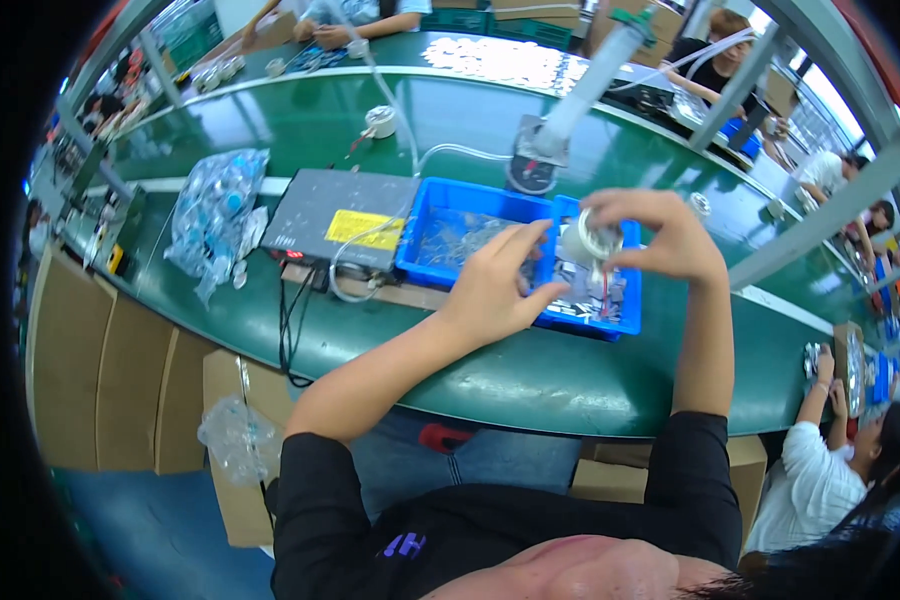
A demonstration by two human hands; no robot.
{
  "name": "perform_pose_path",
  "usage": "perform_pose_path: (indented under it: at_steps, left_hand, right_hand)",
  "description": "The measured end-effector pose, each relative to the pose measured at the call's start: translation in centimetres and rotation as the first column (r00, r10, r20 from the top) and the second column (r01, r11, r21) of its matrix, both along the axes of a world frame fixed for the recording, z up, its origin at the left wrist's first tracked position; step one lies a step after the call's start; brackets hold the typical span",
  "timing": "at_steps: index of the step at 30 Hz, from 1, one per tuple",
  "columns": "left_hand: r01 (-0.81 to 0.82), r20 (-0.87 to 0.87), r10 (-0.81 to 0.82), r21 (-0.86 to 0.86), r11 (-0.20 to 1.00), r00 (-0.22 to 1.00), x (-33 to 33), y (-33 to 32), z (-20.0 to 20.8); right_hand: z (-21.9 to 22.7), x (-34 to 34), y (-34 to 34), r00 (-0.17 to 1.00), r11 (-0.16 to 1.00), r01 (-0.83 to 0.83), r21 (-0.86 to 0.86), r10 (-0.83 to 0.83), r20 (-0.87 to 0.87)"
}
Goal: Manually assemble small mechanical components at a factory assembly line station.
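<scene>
My right hand [660, 232] grips a white cylindrical part [579, 243] between thumb and fingers, with a thin red wire hanging from it. It is held above the right blue bin [625, 320], which contains small grey and white pieces. Left of that part, my left hand [498, 288] is raised over the bins' near side, its thumb and fingers apart and nothing visible between them. Beside it stands the left blue bin [432, 268], with thin clear and grey bits inside. Part of both bins is hidden by my left hand.
A grey box-shaped device [335, 205] with a yellow label and cables stands left of the bins. Farther left lies a clear plastic bag [215, 215]. A fume-hose nozzle [538, 155] rises behind the bins. Another white cylindrical part [380, 122] sits on the green belt. Co-workers sit around.
</scene>
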State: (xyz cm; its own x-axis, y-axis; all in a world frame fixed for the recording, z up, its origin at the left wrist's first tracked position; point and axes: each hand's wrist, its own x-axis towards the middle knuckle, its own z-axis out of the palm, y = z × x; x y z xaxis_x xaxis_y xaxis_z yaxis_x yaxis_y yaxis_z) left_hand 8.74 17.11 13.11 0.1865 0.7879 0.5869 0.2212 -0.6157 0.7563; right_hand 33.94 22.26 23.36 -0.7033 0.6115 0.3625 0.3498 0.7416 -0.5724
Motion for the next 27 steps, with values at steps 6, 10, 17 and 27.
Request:
perform_pose_path:
  at_steps: [6,10,17,27]
  left_hand:
    - [0.239,0.016,-0.239,-0.142,0.961,0.971,-2.1,2.0,0.3]
    - [0.180,0.230,-0.095,-0.381,0.907,0.969,-2.7,3.5,0.6]
    - [0.122,0.317,-0.050,-0.212,0.970,0.947,-1.8,4.9,0.6]
    - [0.064,0.339,-0.003,-0.170,0.983,0.941,-2.1,4.6,1.8]
  right_hand:
    - [-2.0,-4.9,-0.7,0.986,0.994,-0.085,-0.071,0.073,-0.152]
    - [-3.3,-6.0,-0.4,0.953,0.937,0.281,0.206,-0.246,-0.179]
    - [-3.5,-6.6,-0.8,0.916,0.906,0.361,0.222,-0.299,-0.268]
    - [-3.4,-6.9,-1.5,0.904,0.895,0.377,0.239,-0.299,-0.305]
